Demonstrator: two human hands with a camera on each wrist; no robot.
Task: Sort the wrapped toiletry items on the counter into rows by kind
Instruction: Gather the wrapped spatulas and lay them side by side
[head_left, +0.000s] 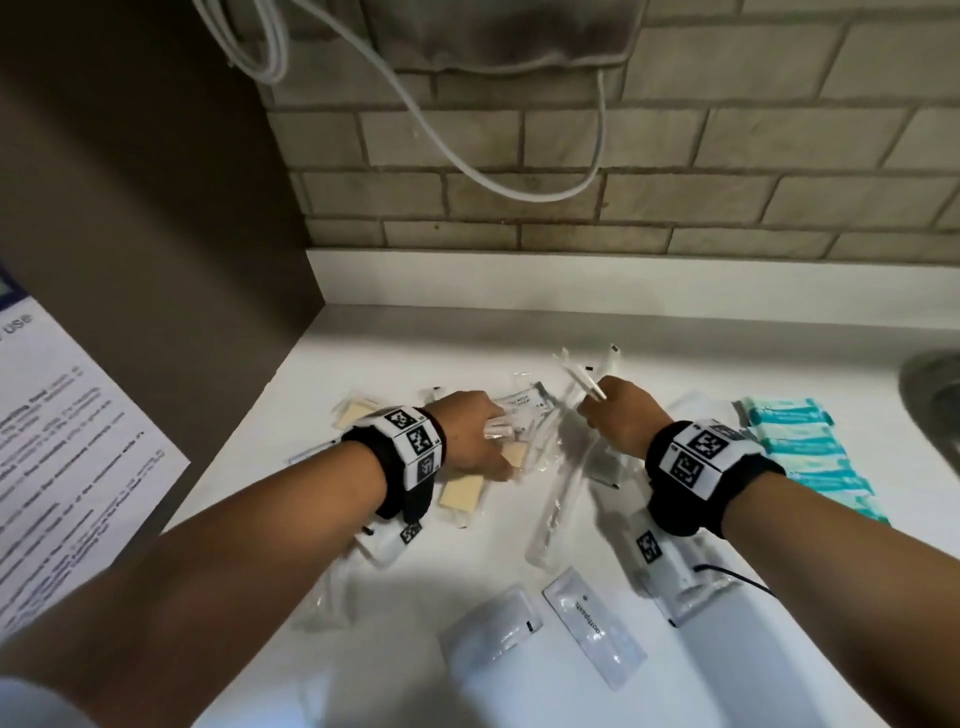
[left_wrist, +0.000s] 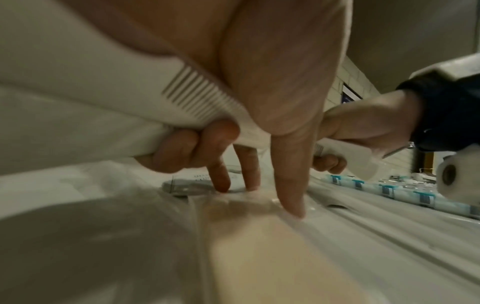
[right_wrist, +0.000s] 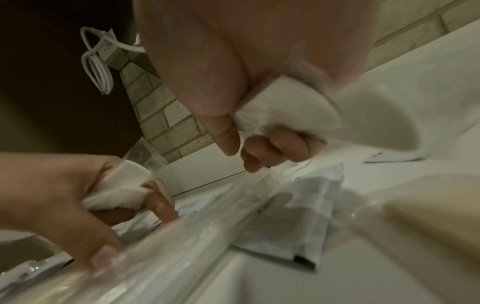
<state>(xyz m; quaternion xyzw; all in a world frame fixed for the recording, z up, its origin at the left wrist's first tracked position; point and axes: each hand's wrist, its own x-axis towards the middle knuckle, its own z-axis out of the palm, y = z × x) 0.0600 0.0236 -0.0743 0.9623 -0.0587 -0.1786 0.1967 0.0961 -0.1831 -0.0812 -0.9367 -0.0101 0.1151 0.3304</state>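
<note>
My left hand (head_left: 485, 447) holds a white wrapped comb (left_wrist: 197, 98) against the palm with two curled fingers (left_wrist: 182, 148). Its thumb and two straight fingers press on a clear-wrapped beige bar (left_wrist: 262, 236) on the white counter (head_left: 395, 364). My right hand (head_left: 610, 415) grips a bundle of long white wrapped items (head_left: 584, 371) that stick up out of the fist; the right wrist view shows its fingers (right_wrist: 275, 146) curled round them (right_wrist: 288, 107). A mixed pile of wrapped items (head_left: 530, 415) lies between the two hands.
A row of teal packets (head_left: 810, 452) lies at the right. Two toothpaste sachets (head_left: 592, 629) (head_left: 493, 621) lie at the front, and a wrapped toothbrush (head_left: 553, 506) in the middle. More beige bars (head_left: 462, 493) (head_left: 356, 413) sit under my left wrist. A sink (head_left: 935, 400) is at the far right, a dark cabinet side (head_left: 156, 234) at the left.
</note>
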